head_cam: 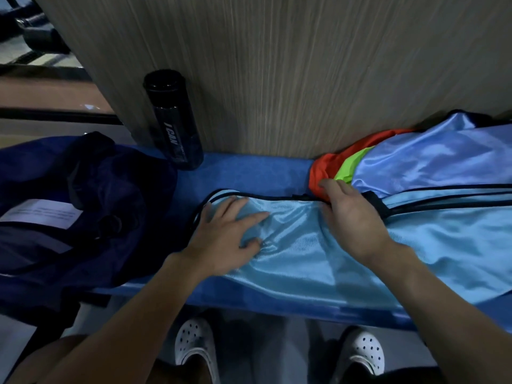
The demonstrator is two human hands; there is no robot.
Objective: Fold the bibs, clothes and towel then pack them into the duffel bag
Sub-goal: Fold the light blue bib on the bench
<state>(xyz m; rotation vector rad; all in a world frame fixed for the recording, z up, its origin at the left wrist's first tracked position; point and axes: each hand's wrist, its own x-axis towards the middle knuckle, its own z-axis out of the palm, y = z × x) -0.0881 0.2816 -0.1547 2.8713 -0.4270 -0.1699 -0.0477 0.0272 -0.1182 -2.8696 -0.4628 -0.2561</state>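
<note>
We see both forearms reaching forward from the bottom edge, palms down on a light blue bib (299, 245) spread across the blue bench (257, 173). The left hand (230, 231) lies flat on the bib's left end, its fingers straight and spread apart, pointing up and to the right, with the thumb pressing into the creased cloth. The right hand (352, 214) rests further right, its fingers close together and nearly straight, angled up-left, with the fingertips at the edge of an orange cloth (322, 167).

The bib's long axis runs left to right along the bench. Its black-trimmed edge faces the wood panel (304, 79), and its rounded end points left toward the navy duffel bag (83, 203), which sits just beside it. On the right, the orange cloth, a green cloth (352, 167) and a paler blue bib (429, 156) lie heaped together against the panel. A black bottle (174, 120) stands upright behind the bag.
</note>
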